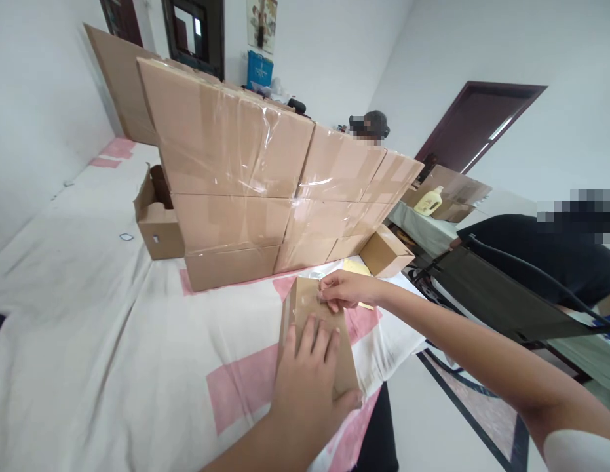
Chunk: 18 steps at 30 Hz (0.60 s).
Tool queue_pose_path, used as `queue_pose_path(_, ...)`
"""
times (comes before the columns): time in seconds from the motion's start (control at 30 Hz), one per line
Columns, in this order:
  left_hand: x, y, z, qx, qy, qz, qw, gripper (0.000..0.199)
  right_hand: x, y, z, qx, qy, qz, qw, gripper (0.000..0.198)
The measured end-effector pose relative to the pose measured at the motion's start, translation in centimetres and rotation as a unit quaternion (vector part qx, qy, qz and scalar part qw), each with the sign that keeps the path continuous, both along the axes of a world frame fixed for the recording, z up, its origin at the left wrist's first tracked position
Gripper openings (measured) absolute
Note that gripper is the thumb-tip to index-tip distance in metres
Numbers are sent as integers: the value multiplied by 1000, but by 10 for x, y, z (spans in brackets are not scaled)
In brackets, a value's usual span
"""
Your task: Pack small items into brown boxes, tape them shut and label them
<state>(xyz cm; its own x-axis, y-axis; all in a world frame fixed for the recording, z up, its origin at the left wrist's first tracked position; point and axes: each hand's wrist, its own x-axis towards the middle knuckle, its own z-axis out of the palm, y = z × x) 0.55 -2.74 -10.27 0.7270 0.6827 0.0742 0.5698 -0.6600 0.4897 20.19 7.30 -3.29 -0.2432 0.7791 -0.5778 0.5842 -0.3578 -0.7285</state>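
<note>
A flat, narrow brown cardboard box lies on the cloth-covered table in front of me. My left hand rests on its near part, palm down with the fingers spread. At the box's far end, my right hand is pinched, thumb against fingers, touching the top face. A small shiny, clear bit shows at those fingertips, too small to name. Just beyond the right hand, a yellow item is partly hidden, its kind unclear.
A wall of taped cardboard boxes stands across the table. An open carton is at its left, another box at its right. People are beyond, near a yellow jug. The table edge drops off at right.
</note>
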Motion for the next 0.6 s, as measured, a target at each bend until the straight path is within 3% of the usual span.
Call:
queue_pose_path(0.17,-1,0,-4,8,-12,3,1000,87,4,8,-6,-28,-56,-1,998,46)
queue_pose_path(0.37,0,1,2,2,-2,4,1000,87,-5,8,3,1,-155,24,988,49)
queue_pose_path(0.47,-1,1,3,-2,0,4,1000,85,-7,11,7,41,-233,67,969,51)
queue_pose_path(0.6,-4,3,0,-2,-7,6,1000,81,8,16,11,65,-363,98,924,59)
